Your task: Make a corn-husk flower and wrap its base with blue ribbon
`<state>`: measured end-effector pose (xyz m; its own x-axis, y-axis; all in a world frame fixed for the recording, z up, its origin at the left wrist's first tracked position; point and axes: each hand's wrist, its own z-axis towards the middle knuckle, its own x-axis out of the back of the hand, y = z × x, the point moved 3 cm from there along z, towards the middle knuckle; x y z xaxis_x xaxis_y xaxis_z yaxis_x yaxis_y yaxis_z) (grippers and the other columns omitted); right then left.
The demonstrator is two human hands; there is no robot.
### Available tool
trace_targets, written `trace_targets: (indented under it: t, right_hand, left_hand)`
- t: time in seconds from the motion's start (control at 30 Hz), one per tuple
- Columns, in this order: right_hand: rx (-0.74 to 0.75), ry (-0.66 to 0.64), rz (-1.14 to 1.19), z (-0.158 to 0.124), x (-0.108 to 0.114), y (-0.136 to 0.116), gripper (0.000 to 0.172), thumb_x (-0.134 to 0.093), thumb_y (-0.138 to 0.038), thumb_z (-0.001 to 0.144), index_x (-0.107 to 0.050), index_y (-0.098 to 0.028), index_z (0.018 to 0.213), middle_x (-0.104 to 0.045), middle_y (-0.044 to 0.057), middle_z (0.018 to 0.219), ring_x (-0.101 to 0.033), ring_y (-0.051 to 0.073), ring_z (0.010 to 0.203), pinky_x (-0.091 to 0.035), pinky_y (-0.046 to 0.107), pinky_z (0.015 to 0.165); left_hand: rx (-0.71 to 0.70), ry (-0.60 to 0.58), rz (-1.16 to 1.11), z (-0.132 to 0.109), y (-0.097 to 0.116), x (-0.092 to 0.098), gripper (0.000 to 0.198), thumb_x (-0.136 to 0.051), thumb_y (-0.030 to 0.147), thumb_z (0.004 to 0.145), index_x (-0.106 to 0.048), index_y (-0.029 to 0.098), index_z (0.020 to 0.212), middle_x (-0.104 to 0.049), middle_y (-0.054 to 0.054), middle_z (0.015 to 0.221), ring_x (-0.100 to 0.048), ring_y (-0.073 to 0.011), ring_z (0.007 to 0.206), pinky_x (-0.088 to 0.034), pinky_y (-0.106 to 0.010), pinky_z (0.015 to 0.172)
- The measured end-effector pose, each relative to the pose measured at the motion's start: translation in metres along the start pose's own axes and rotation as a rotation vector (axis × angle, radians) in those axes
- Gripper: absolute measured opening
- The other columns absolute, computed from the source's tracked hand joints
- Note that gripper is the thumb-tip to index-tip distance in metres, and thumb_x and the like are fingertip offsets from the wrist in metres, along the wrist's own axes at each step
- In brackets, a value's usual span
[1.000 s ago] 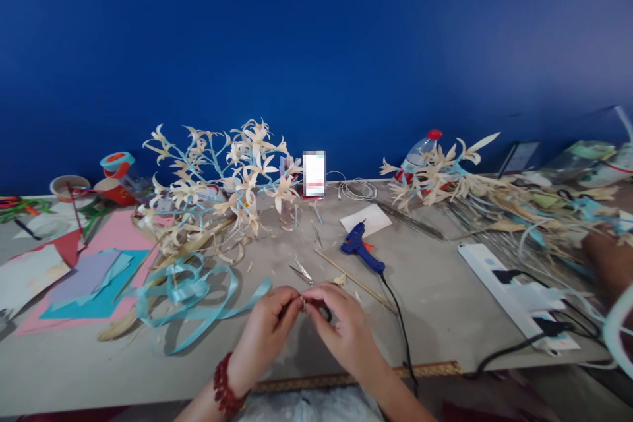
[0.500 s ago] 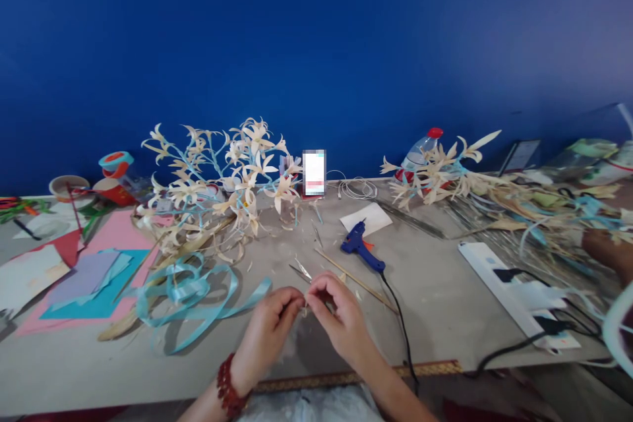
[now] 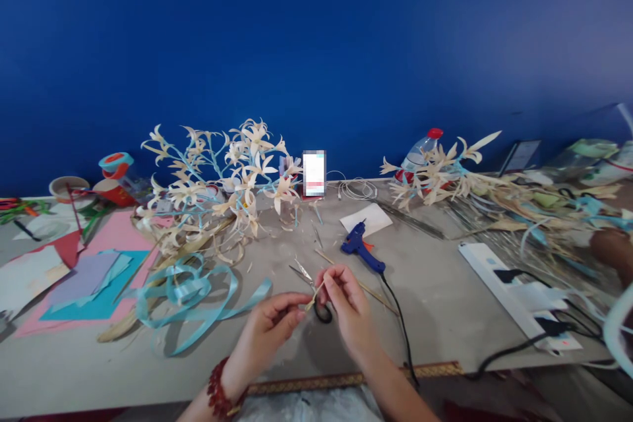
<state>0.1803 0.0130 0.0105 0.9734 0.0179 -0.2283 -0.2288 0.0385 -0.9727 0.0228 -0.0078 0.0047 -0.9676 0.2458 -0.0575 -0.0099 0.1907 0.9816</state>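
Observation:
Over the near middle of the grey table [image 3: 435, 303], my left hand [image 3: 270, 333] and my right hand [image 3: 346, 306] each pinch one end of a thin pale straw strip [image 3: 315, 295] stretched between their fingertips. A red bead bracelet [image 3: 217, 392] is on my left wrist. Small scissors [image 3: 309, 287] with black handles lie on the table just behind and under the fingers. A long thin wooden stick [image 3: 368, 290] lies slanted beside my right hand.
A blue glue gun [image 3: 361, 247] with a black cord lies right of the hands. Light blue ribbon [image 3: 188, 290] curls at left beside coloured paper sheets [image 3: 93, 277]. Straw flower sprays [image 3: 222, 184] and a phone [image 3: 314, 173] stand behind. A white power strip [image 3: 514, 293] and another person's arm [image 3: 610, 250] are at right.
My hands have drawn apart, the right one rising and moving back, so the pale strip now shows between them and the scissors' black handle is uncovered.

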Motion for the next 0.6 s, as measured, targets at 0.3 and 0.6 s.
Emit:
trace_targets:
  t: [0.3,0.6]
  right_hand:
    - [-0.034,-0.046,0.092,0.001,-0.001,-0.003,0.021,-0.055,-0.042,0.095,-0.054,-0.023,0.087,-0.06,0.0,0.083,-0.053,0.01,0.057,-0.045,0.024,0.052]
    - [0.002,-0.085,-0.091,-0.001,-0.013,-0.011,0.024,-0.056,-0.045,0.094,-0.056,-0.021,0.088,-0.058,-0.001,0.075,-0.053,0.011,0.057,-0.044,0.022,0.051]
  left_hand:
    - [-0.037,-0.106,0.133,-0.003,0.006,0.003,0.031,-0.061,0.033,0.087,-0.072,0.016,0.111,-0.047,0.004,0.06,-0.035,-0.0088,0.052,-0.029,-0.02,0.048]
    - [-0.15,-0.124,0.066,0.005,0.02,-0.003,0.022,-0.056,0.035,0.092,-0.068,0.017,0.096,-0.069,-0.007,0.091,-0.063,-0.0194,0.086,-0.049,-0.03,0.081]
